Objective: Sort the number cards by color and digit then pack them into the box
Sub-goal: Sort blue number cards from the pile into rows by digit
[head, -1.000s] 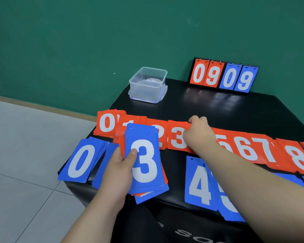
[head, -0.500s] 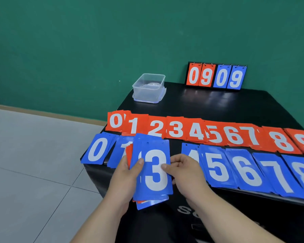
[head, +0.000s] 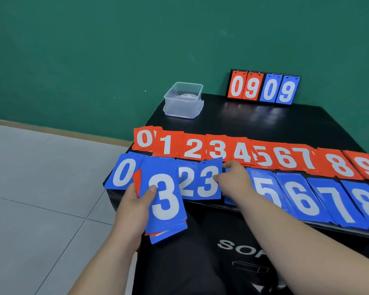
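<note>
On the shiny black table (head: pixel 264 122), flat number cards lie in two long rows. They are thin, smooth rectangles with big white digits and tiny holes near the top. The red row (head: pixel 254 154) runs from 0 to 9, and its cards overlap like roof tiles. The blue row (head: pixel 307 199) sits just in front of it, closer to the person.

The left hand (head: pixel 134 207) holds a stack of cards (head: pixel 164 201) off the near edge of the table. Its fingers wrap under the stack and the thumb (head: pixel 150 191) presses on top, clamped on a blue 3. A bit of red card pokes out at the side and the bottom of the stack. The stack hides part of the blue row behind it, just right of the blue 0 (head: pixel 124 174).

The right hand (head: pixel 234 179) touches the right edge of a blue 3 card (head: pixel 209 182) on the table, beside a blue 2 (head: pixel 189 183). Its fingers (head: pixel 218 177) are close together on that edge, but I cannot tell if they pinch it. The right hand and arm cover most of the blue card next to the 5.

Far beyond both hands sits a clear plastic box (head: pixel 183 99) with rounded corners, well apart from the cards. To its right stands a small flip scoreboard (head: pixel 263 87) against the green wall (head: pixel 115 50), showing 09 in red and 09 in blue. Grey floor tiles (head: pixel 41 199) lie left of the left hand.
</note>
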